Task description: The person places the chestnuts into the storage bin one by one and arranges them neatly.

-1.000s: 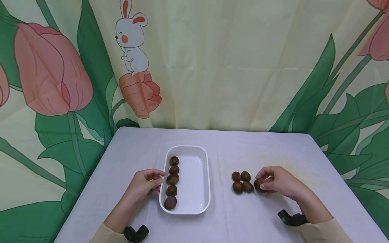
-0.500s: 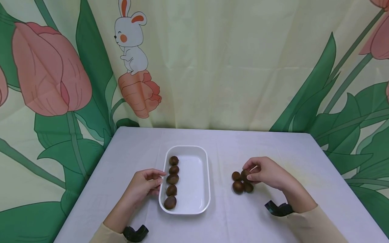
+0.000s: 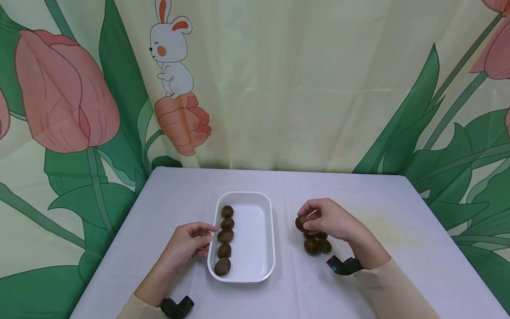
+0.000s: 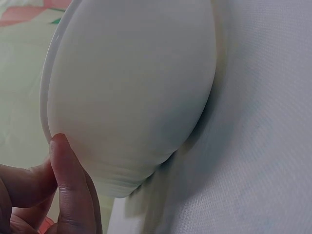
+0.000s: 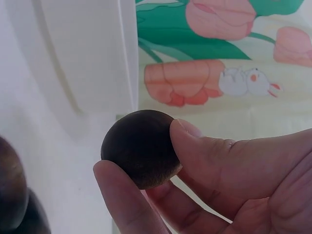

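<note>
In the head view, my right hand (image 3: pixel 332 219) pinches a brown chestnut (image 3: pixel 300 223) between thumb and fingers, above the left side of a small group of chestnuts (image 3: pixel 312 247) on the table. My hand partly covers the back ones. The right wrist view shows the pinched chestnut (image 5: pixel 141 148) up close. A white rectangular tray (image 3: pixel 255 239) stands left of the group, with a row of several chestnuts (image 3: pixel 225 235) along its left wall. My left hand (image 3: pixel 189 243) holds the tray's left rim; in the left wrist view a fingertip (image 4: pixel 61 141) lies against its outer side.
A white cloth covers the table (image 3: pixel 287 292). Behind it hangs a curtain (image 3: pixel 279 88) printed with tulips, leaves and a rabbit. Black wrist devices sit on both forearms, the right one (image 3: pixel 344 266) close to the table.
My right hand has lifted the chestnut from the right of the group and carried it left over the others, toward the tray. The left hand stays at the tray rim.
</note>
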`<act>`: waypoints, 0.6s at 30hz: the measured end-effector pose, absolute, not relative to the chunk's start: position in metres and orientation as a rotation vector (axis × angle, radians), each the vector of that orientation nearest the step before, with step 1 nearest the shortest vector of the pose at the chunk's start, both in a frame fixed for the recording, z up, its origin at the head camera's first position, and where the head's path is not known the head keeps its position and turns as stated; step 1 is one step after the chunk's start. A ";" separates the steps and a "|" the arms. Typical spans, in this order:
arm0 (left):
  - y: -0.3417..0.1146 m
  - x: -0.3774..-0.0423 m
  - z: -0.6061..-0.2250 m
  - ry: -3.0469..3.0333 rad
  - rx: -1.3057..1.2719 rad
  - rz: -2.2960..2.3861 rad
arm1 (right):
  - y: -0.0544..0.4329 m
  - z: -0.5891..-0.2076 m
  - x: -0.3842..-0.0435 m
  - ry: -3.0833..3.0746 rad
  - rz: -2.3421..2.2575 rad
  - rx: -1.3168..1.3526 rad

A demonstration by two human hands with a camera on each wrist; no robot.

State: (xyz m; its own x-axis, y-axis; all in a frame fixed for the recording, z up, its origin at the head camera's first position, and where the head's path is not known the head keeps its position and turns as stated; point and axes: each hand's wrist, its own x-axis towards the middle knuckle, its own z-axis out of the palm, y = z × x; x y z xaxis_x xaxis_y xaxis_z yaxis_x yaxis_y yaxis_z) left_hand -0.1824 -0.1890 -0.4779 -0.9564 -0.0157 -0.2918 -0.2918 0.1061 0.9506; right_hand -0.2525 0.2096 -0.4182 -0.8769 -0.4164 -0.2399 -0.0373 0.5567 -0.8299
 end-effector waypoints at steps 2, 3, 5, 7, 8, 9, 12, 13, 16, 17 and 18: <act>-0.189 -0.183 -0.478 2.175 -0.309 1.945 | 0.204 -0.416 -0.256 2.397 -1.243 -0.367; -0.189 -0.183 -0.478 2.177 -0.310 1.944 | 0.202 -0.416 -0.258 2.405 -1.235 -0.373; -0.189 -0.183 -0.478 2.184 -0.315 1.938 | 0.197 -0.414 -0.261 2.416 -1.221 -0.387; -0.188 -0.183 -0.478 2.190 -0.319 1.934 | 0.192 -0.413 -0.264 2.416 -1.225 -0.401; -0.188 -0.183 -0.478 2.191 -0.318 1.934 | 0.190 -0.413 -0.266 2.410 -1.233 -0.412; -0.188 -0.183 -0.478 2.192 -0.318 1.933 | 0.188 -0.413 -0.267 2.402 -1.242 -0.426; -0.188 -0.182 -0.478 2.191 -0.318 1.935 | 0.181 -0.412 -0.271 2.369 -1.283 -0.443; -0.188 -0.182 -0.478 2.191 -0.318 1.935 | 0.179 -0.412 -0.272 2.359 -1.294 -0.455; -0.188 -0.183 -0.478 2.194 -0.320 1.933 | 0.173 -0.412 -0.275 2.343 -1.317 -0.469; -0.188 -0.183 -0.478 2.194 -0.319 1.933 | 0.171 -0.412 -0.275 2.339 -1.323 -0.475; -0.188 -0.183 -0.478 2.194 -0.319 1.934 | 0.169 -0.412 -0.276 2.337 -1.326 -0.478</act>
State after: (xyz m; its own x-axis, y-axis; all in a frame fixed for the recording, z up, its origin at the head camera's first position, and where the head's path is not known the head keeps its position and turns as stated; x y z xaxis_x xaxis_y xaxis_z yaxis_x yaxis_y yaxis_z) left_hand -0.1828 -0.1878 -0.4777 -0.9568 -0.0295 -0.2891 -0.2905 0.1213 0.9491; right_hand -0.2763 0.1691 -0.4124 -0.8575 -0.4820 -0.1799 -0.0926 0.4886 -0.8676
